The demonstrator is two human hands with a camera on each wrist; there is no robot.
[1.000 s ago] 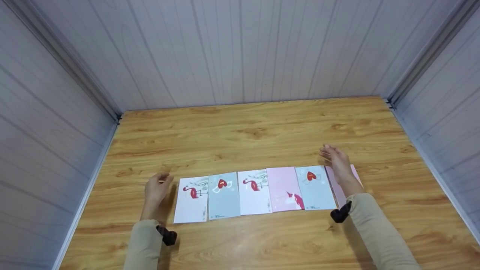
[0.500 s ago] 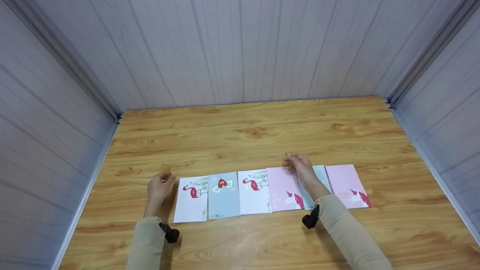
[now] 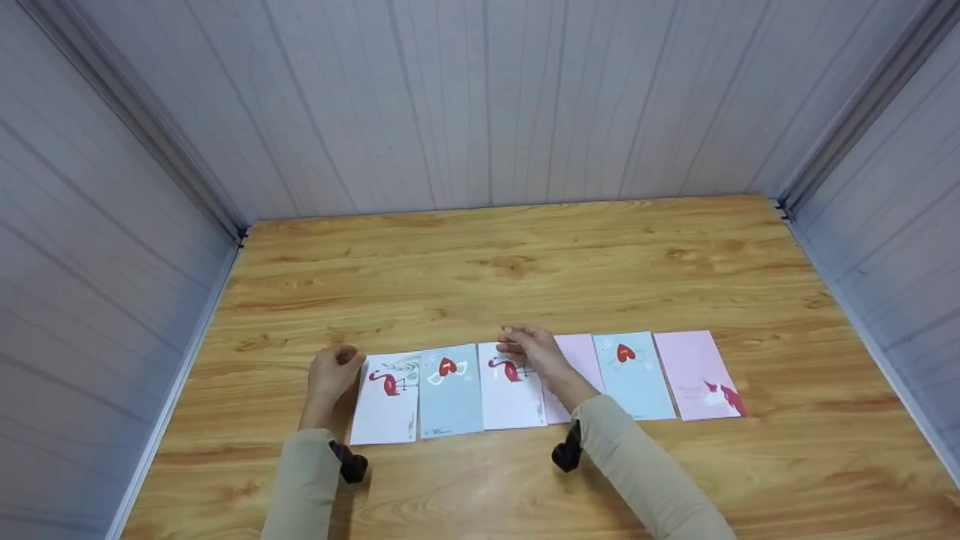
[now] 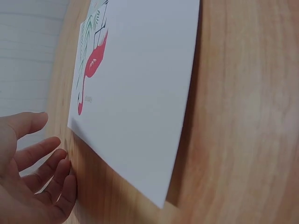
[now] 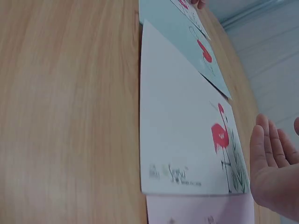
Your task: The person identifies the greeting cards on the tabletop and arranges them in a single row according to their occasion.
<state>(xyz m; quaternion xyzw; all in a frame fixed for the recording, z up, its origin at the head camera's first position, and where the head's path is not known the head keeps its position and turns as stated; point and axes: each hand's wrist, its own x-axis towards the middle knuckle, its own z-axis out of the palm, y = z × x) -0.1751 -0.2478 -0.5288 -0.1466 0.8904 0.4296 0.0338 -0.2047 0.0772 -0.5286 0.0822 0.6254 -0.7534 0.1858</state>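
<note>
Head view shows two tan sleeves coming in from the near edge of the wooden table, each with a small black wrist camera strapped on. Just past them sits a row of six cards, edge to edge or slightly overlapping. From left: a white flamingo card, a grey-blue heart card, a second flamingo card, a pink card mostly hidden under the right forearm, another heart card, and a pink unicorn card at the right end.

Left hand rests just beside the left edge of the first flamingo card; the left wrist view has its fingers loosely curled and gripping nothing, close to the card's corner but apart from it. Right hand hovers over the far end of the second flamingo card; the right wrist view shows its fingers straight and relaxed, not holding anything, and I can't tell if they actually touch the card.

If that card is the one being picked up, best bet is probably to press lightly and slide it clear of its neighbours first, since it laps over the pink one. Beyond the row it's bare wood up to the grey panelled walls
</note>
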